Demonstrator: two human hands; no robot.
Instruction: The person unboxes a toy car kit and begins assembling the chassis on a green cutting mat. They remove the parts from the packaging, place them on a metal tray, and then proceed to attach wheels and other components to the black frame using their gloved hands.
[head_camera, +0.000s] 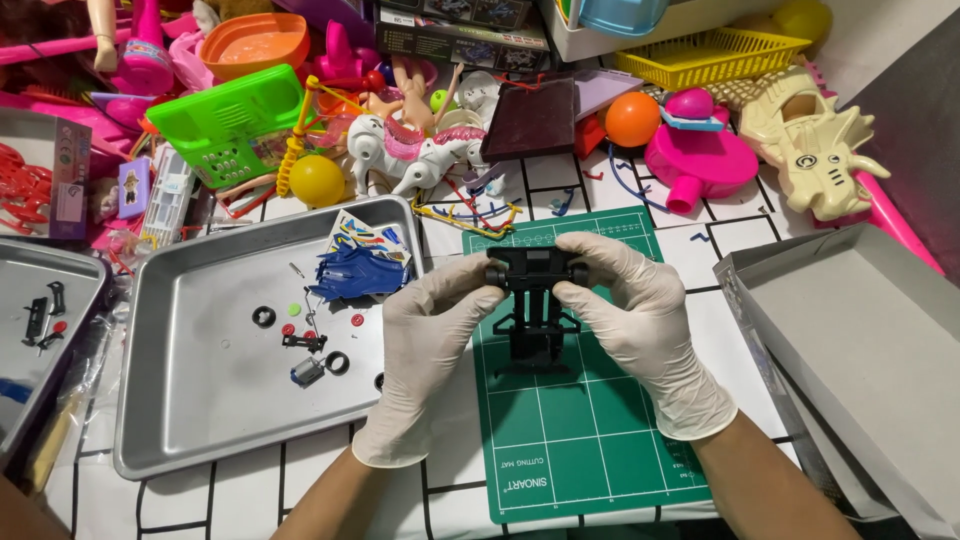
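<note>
Both of my hands wear white gloves and hold a black toy car chassis above a green cutting mat. My left hand grips its left side, thumb and fingers at the left wheel. On the right side, my right hand pinches the right wheel. The chassis is tilted with its wheel axle at the top.
A metal tray to the left holds a blue car body, small tyres, red bits and a tiny motor. A second tray lies at far left. A grey cardboard box stands right. Heaped plastic toys fill the back.
</note>
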